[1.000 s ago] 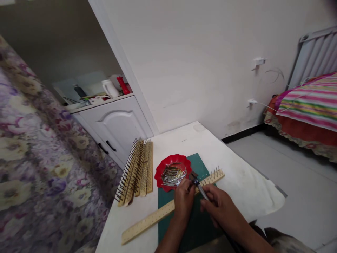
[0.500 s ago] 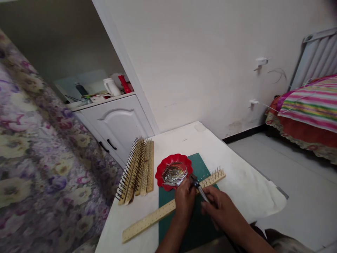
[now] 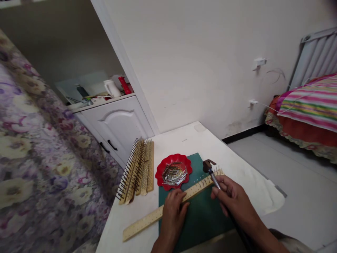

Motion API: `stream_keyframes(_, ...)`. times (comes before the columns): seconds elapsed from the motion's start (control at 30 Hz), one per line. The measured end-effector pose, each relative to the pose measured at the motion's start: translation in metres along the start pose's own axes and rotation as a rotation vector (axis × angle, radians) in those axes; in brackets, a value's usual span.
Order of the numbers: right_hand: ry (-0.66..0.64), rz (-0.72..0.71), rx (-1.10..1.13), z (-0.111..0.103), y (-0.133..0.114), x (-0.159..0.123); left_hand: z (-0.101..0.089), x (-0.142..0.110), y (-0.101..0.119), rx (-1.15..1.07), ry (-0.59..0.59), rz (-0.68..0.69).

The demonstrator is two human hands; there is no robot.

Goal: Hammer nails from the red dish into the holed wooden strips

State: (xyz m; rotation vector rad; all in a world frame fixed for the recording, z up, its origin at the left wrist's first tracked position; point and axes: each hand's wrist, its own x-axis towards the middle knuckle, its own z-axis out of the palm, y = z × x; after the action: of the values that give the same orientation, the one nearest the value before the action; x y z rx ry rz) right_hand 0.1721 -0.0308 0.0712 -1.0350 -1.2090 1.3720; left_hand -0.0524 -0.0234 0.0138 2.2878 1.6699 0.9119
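My right hand (image 3: 234, 196) is closed around the shaft of a claw hammer (image 3: 215, 180), its head raised near the right end of a long wooden strip (image 3: 144, 222). Rows of small holes run along this strip, and several nails (image 3: 204, 183) stand up in its right part. My left hand (image 3: 172, 211) grips the strip near its middle, thumb on the near edge and fingers over the far one. Beneath the strip lies a green mat (image 3: 202, 221). Just beyond my left hand sits a red scalloped bowl (image 3: 159, 168) holding loose nails (image 3: 175, 175).
Several wooden strips (image 3: 150, 168) full of upright nails lie at the left of the white table (image 3: 179, 131). Small pale bits are scattered on the mat beside the strip. A cabinet (image 3: 118, 119) and a floral curtain (image 3: 58, 168) stand left; a bed (image 3: 310, 105) is far right.
My left hand has moved left and down from the nails onto the strip's middle. My right hand has carried the hammer to the right and upward, away from my left hand.
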Motion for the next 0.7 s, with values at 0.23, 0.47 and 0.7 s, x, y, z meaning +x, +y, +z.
stream_keyframes(0.23,0.018,-0.017,-0.012,-0.003,-0.001,-0.002,0.002,-0.010,-0.012,0.048,0.004,-0.021)
stream_keyframes(0.47,-0.004,0.003,-0.012,0.000,0.003,0.001,0.013,-0.006,0.004,0.049,-0.009,-0.005)
stream_keyframes(0.7,-0.019,0.022,0.017,0.005,0.002,0.004,0.004,-0.002,0.010,0.039,-0.024,0.010)
